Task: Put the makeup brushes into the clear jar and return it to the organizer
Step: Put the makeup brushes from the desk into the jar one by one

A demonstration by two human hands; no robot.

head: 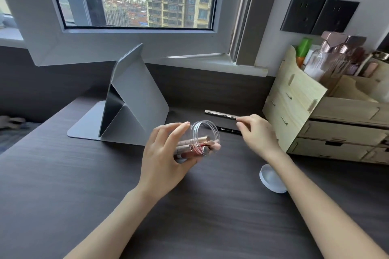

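My left hand point(166, 153) grips the clear jar point(205, 132), tilted on its side above the desk with its mouth facing right. Several pink and rose-gold brushes point(196, 145) lie inside it. My right hand point(257, 132) pinches the near end of a silver brush point(221, 114), which points left just above the desk. A thin black brush point(228, 130) lies on the desk between my hands. The wooden organizer point(294, 101) stands at the right.
A pale round lid point(271, 178) lies on the dark desk point(84, 174) under my right forearm. A folded grey tablet stand point(134, 99) stands behind my left hand. Bottles and jars point(328, 63) fill the organizer's top. The window sill runs behind.
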